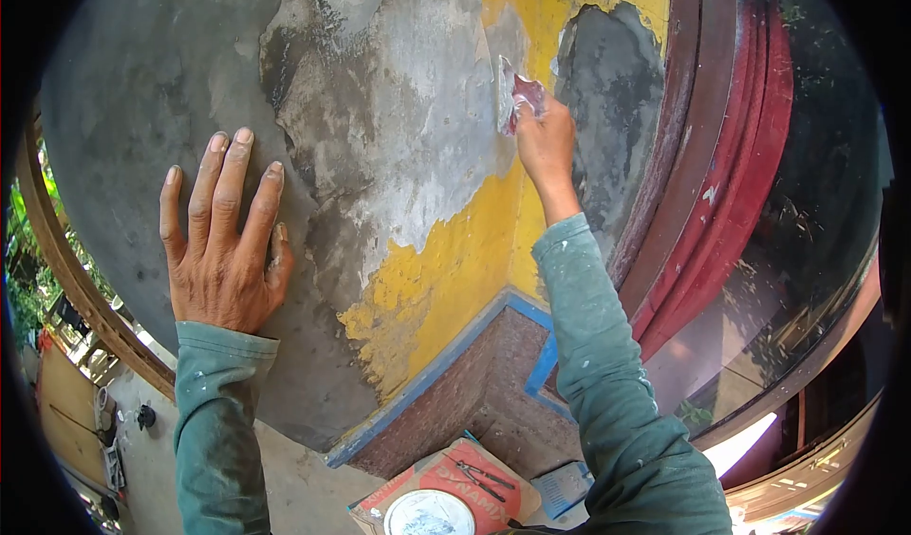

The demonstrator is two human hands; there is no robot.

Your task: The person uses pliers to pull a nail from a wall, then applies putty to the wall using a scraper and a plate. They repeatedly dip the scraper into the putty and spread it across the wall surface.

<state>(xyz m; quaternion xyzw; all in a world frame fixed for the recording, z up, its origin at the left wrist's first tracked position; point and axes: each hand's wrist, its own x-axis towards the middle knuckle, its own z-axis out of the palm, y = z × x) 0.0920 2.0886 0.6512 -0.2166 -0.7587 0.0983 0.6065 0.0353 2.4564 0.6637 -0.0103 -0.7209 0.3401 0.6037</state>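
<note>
My left hand (223, 236) lies flat against the dark grey plastered wall (142, 89), its fingers spread and stretched upward. My right hand (548, 146) is closed around a putty knife (517, 97) with a reddish handle. Whitish smears coat the tool, and its blade touches the wall near the corner. Left of the blade is a smooth pale grey skim patch (427, 108). Yellow paint (455, 260) with ragged edges runs below and beside it. Right of my right hand, a dark grey patch (612, 99) shows within the yellow.
Red-brown frame mouldings (731, 184) curve along the right, beside dark glass (821, 156). A blue-edged brown skirting (446, 402) borders the wall's foot. Below lie pliers (479, 478) and a round white lid or container (429, 514) on a red printed bag or box (455, 464).
</note>
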